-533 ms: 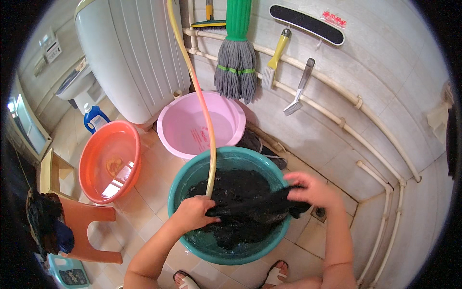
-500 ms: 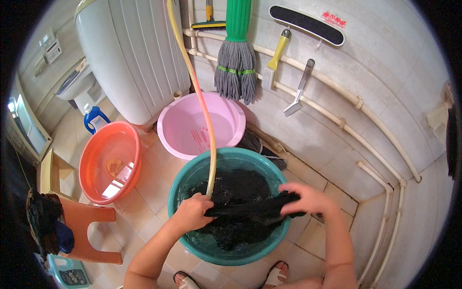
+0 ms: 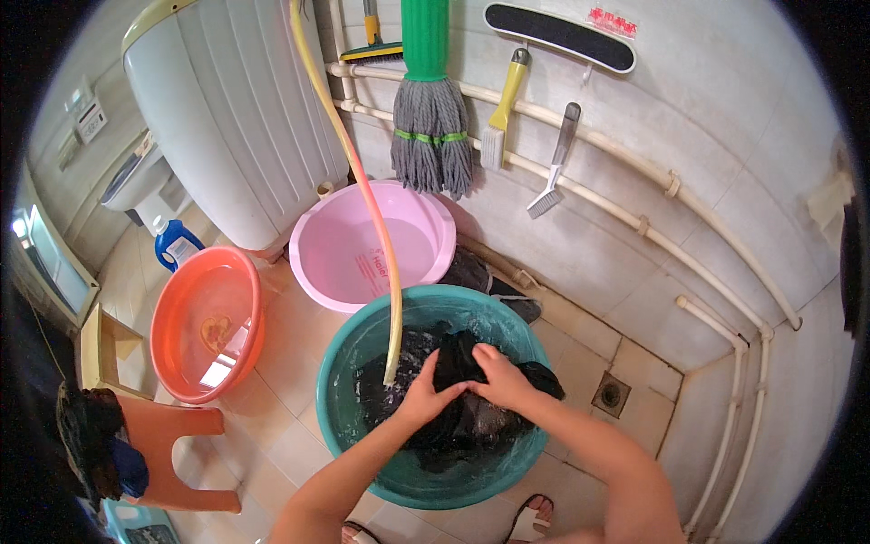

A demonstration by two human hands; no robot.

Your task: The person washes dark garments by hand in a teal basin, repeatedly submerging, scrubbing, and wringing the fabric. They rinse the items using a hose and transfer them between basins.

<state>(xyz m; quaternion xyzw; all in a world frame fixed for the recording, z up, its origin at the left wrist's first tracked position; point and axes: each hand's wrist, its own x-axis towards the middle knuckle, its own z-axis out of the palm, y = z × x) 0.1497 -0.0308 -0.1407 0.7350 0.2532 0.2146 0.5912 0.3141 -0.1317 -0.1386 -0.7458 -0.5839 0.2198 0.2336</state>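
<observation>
A teal basin (image 3: 331, 426) stands on the tiled floor in front of me, holding water and black cloth (image 3: 453, 435). Over its middle, my left hand (image 3: 428, 395) and my right hand (image 3: 498, 376) come together, closed on a bunched fold of the cloth that rises between them. The thumbs nearly touch. To the right of my right hand, a lump of the cloth lies over the basin's rim. A yellow and pink hose (image 3: 385, 249) hangs down into the basin, its end close beside my left hand, where the water looks foamy.
A pink basin (image 3: 313, 263) and an orange basin (image 3: 254, 349), both with water, stand beyond and left. An orange stool (image 3: 177, 422) holds dark clothes. A blue bottle (image 3: 174, 243) is near a white ribbed appliance (image 3: 231, 118). A mop (image 3: 433, 136) and brushes hang by wall pipes. A floor drain (image 3: 612, 394) lies right.
My hands were apart at opposite sides of the basin with the cloth stretched between them. They have moved inward and meet over the middle, bunching it. The view has shifted slightly.
</observation>
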